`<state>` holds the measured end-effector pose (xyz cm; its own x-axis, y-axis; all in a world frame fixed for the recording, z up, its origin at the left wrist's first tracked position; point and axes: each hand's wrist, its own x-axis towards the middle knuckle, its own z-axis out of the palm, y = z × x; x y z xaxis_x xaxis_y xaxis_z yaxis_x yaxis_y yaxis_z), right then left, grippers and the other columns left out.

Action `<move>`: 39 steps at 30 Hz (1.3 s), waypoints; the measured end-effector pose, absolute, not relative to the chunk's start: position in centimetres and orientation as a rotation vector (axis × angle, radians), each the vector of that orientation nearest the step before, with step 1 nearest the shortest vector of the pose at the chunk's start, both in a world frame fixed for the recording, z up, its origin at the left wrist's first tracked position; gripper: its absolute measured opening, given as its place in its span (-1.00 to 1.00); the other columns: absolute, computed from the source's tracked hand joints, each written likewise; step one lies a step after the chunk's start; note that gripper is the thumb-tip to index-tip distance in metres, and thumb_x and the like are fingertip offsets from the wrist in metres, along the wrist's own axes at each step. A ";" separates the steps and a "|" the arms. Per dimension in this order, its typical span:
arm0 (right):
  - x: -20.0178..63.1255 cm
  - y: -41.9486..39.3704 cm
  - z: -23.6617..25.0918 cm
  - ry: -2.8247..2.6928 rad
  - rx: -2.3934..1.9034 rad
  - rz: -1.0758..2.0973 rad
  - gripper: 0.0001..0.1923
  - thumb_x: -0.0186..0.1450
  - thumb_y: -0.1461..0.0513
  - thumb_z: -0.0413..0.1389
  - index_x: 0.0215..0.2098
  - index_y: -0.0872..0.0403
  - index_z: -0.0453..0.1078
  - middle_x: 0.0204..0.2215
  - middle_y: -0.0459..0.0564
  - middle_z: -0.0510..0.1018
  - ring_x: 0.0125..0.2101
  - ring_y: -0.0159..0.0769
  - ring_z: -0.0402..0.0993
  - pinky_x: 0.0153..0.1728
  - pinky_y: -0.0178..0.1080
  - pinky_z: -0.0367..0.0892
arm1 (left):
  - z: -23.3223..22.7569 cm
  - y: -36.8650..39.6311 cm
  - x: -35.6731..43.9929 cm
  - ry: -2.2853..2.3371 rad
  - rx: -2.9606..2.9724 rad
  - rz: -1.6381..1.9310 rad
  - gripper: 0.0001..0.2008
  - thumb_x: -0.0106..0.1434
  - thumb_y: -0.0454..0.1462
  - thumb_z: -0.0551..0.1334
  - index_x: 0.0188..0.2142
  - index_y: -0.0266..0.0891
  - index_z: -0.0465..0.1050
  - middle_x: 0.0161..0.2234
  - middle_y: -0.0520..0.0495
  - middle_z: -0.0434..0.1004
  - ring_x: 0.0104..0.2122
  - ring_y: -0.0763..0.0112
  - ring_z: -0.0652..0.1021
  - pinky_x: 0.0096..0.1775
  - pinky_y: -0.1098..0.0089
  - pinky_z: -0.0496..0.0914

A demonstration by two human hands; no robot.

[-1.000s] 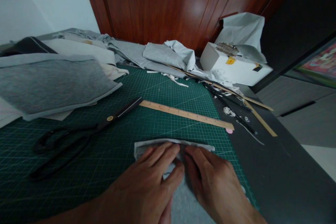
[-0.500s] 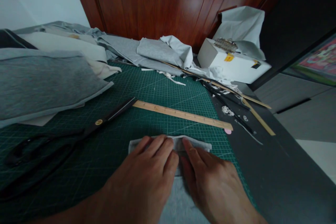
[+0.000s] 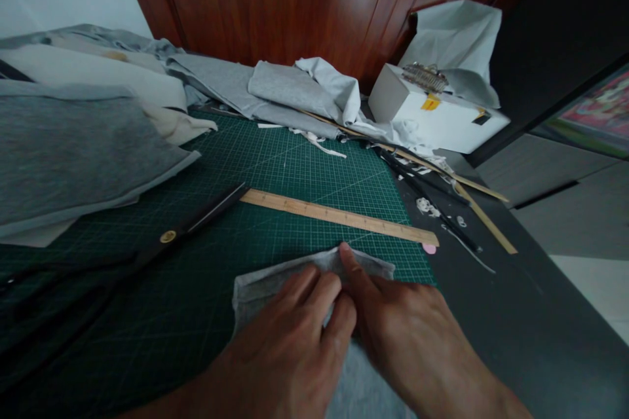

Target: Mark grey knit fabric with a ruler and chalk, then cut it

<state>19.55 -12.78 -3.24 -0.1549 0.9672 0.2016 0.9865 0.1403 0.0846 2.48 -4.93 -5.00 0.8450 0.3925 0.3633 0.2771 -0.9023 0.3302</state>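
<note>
cloth piece [image 3: 275, 278]: grey knit, matt | ruler [image 3: 339, 216]: wood | mat [image 3: 295, 170]: matt green

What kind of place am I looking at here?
Most likely a sewing or tailoring workroom. A green gridded cutting mat covers the table, with a wooden ruler, big black scissors and piles of grey cloth around. Both hands press a small grey cloth piece.

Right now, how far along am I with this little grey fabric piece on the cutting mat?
Done: the grey fabric piece lies cut out on the green cutting mat, with scissors and wooden ruler set aside beyond it. In hand: your left hand and right hand press side by side on its far edge, which looks folded over. Left: probably any fastening or stitching; none shows.
</note>
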 end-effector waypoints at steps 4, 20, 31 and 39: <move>19.9 -12.8 -3.4 -2.283 -1.943 -0.398 -0.35 0.21 0.41 0.05 0.28 0.41 0.38 -0.46 0.09 0.68 -0.65 -0.18 0.56 -0.71 -0.17 0.26 | -5.3 -5.2 1.8 0.493 2.919 0.590 -0.60 0.31 -0.35 0.03 0.07 -0.22 0.47 0.14 -0.13 0.55 0.09 0.13 0.54 0.11 0.17 0.43; 22.3 -12.7 -2.9 -2.259 -1.946 -0.163 -0.45 0.42 0.39 -0.10 0.32 0.35 0.35 -0.16 0.28 0.72 -0.38 -0.01 0.70 -0.42 -0.04 0.57 | -3.5 -5.4 1.5 0.436 2.933 0.419 -0.38 0.41 0.01 0.15 0.37 -0.19 0.28 0.46 -0.17 0.12 0.46 0.15 0.13 0.45 0.12 -0.37; 30.0 -8.0 -1.3 -1.999 -2.033 0.286 -0.55 0.45 0.05 0.19 0.17 0.15 0.50 -0.32 0.05 0.71 -0.44 -0.23 0.59 -0.45 -0.26 0.37 | -3.8 -4.5 1.8 0.334 2.805 0.207 -0.29 0.39 0.11 0.15 0.44 -0.03 0.13 0.49 -0.10 -0.02 0.48 0.07 0.04 0.45 -0.12 -0.17; 29.1 -8.2 -0.5 -2.264 -2.004 0.084 -0.75 0.45 0.18 0.08 -0.12 0.16 0.54 -0.49 -0.03 0.60 -0.53 -0.32 0.47 -0.46 -0.28 0.20 | -3.3 -5.9 0.6 0.340 2.925 0.231 -0.11 0.23 -0.09 0.36 0.47 -0.08 0.05 0.50 -0.17 -0.07 0.48 -0.07 0.02 0.42 -0.24 -0.12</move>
<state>29.13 -8.21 -0.53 -0.1179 0.9917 0.0506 0.9852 0.1232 -0.1190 0.56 -5.89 -3.33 0.9616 0.2406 0.1323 0.2113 -0.9561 0.2032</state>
